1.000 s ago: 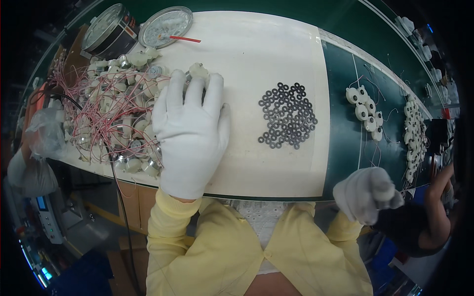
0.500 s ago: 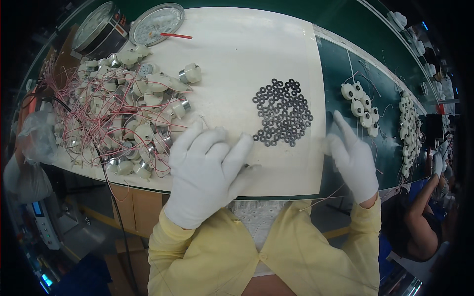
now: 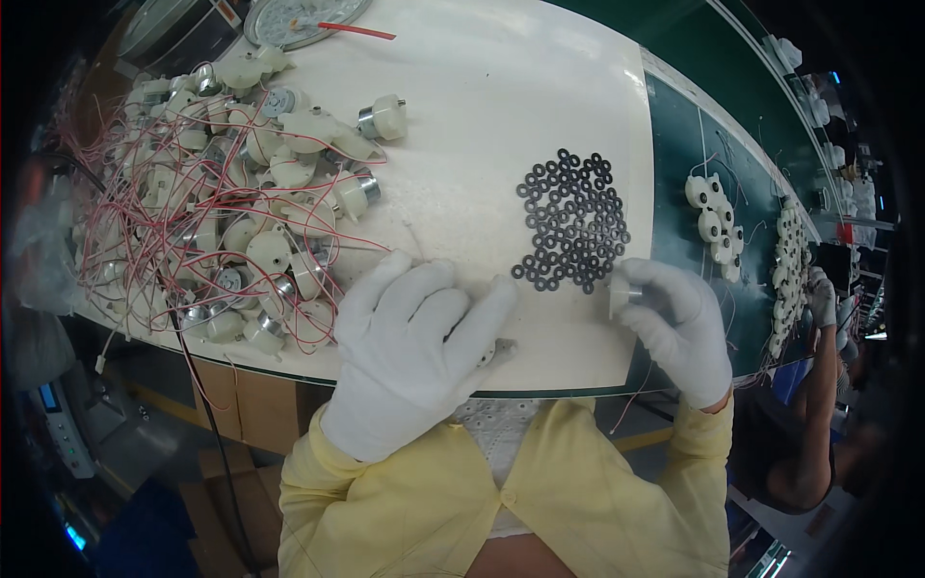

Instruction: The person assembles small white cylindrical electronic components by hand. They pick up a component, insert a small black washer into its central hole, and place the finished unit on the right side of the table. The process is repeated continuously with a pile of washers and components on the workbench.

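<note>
Motor part [image 3: 624, 292], small white cylindrical piece, sits pinched in the right hand [image 3: 674, 328], fingers curled around it, just at the lower right edge of the washer pile. Black ring washers [image 3: 570, 220] lie loose in a cluster on the white mat [image 3: 501, 106], right of centre, thumb side of the right hand touching or nearly touching the nearest ones; can't tell which. Left hand [image 3: 419, 352] rests palm down on the mat's near edge, fingers spread and flat, not gripping; a small pale piece [image 3: 498, 351] pokes out from under its fingertips, kind unclear. Both hands in white gloves, yellow sleeves [image 3: 405, 501] below. Heap of small white motors [image 3: 260, 212] with metal cans and tangled red wires covers the left part of the mat, just beside the left hand's knuckles. One motor [image 3: 383, 118] lies apart at the heap's upper right. Round dial gauge [image 3: 299, 14] with a red pointer sits at the top edge. Green conveyor belt [image 3: 694, 135] runs along the right of the mat, carrying a small group of white motors [image 3: 715, 220] and a longer row [image 3: 788, 270] further right. Another person's gloved hand [image 3: 821, 294] works at that row on the far right.
</note>
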{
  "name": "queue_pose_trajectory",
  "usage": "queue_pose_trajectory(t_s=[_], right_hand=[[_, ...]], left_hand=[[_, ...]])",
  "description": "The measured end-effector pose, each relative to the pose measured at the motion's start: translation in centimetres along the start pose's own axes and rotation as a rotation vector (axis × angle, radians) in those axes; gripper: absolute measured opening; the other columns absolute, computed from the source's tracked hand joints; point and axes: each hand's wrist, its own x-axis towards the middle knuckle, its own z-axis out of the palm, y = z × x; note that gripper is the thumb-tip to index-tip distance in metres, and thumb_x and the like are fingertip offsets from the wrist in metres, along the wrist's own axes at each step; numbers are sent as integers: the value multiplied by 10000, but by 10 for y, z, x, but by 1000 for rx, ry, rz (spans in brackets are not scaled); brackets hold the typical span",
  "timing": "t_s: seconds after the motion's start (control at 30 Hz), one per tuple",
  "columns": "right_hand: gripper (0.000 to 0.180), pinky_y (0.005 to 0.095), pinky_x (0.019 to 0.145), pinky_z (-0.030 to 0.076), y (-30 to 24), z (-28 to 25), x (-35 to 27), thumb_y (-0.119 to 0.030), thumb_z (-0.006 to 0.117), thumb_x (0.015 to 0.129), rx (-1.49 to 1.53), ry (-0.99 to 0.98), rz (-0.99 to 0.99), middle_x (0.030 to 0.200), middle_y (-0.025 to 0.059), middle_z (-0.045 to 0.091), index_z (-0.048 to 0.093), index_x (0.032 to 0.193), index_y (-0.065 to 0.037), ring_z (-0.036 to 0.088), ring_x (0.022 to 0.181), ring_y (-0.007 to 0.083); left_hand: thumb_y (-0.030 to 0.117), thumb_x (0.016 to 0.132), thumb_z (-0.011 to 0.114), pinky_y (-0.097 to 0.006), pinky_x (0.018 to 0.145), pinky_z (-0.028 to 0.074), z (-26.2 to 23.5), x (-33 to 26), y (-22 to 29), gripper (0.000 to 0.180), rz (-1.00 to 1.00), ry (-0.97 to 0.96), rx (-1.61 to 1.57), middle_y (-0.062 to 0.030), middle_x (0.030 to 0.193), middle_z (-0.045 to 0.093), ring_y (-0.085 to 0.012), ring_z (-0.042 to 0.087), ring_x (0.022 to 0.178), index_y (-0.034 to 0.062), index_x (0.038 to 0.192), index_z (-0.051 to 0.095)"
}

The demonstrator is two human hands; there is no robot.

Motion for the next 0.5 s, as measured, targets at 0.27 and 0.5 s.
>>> queue_pose_trajectory(t_s=[0.27,0.5], right_hand=[[447,348,723,532,-7,1,11,-104,813,846,-121,-109,-112,956,61,730,657,1262,-48,691,794,232],[393,378,811,444,-32,-3,14,-187,806,813,-707,-243,-173,971,-3,686,684,1186,-165,637,852,220]], left_hand=[[233,640,850,-387,817,442,3,-9,0,483,-17,73,-8,71,897,623,-174,636,943,217,1112,749],[306,592,833,-382,735,414,-15,3,4,529,-92,-71,-73,54,871,636,-189,638,905,190,1101,749]])
